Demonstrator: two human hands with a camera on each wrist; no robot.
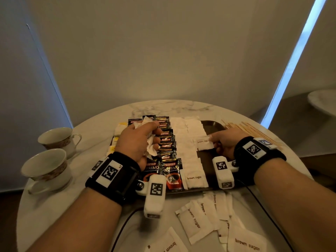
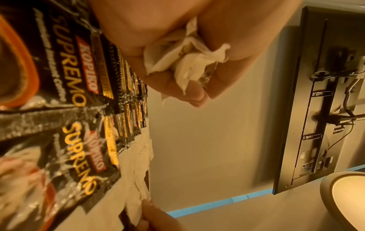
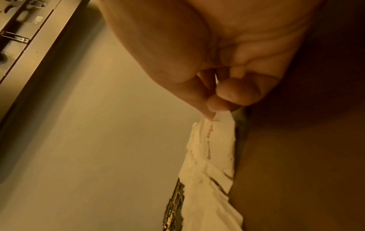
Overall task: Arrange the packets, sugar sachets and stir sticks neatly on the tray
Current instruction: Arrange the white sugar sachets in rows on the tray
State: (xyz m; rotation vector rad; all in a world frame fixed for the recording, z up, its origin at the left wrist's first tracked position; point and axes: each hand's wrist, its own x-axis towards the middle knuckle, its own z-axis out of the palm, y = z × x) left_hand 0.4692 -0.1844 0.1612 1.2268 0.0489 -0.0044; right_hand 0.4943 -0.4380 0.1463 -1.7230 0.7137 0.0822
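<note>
A dark tray (image 1: 212, 124) on the round marble table holds rows of black coffee packets (image 1: 166, 140) and overlapping white brown sugar sachets (image 1: 183, 140). My left hand (image 1: 140, 140) hovers over the coffee packets (image 2: 79, 96) and grips a crumpled white tissue (image 1: 150, 148) (image 2: 187, 62). My right hand (image 1: 225, 140) pinches the edge of one brown sugar sachet (image 1: 204, 143) (image 3: 215, 140) lying at the right side of the sachet rows. Wooden stir sticks (image 1: 249, 129) lie on the table beyond the tray's right end.
Several loose brown sugar sachets (image 1: 196, 220) lie on the table near me, in front of the tray. Two teacups (image 1: 58, 139) (image 1: 45, 167) stand at the left. Small yellow-tagged tea bags (image 1: 119, 130) sit along the tray's left edge.
</note>
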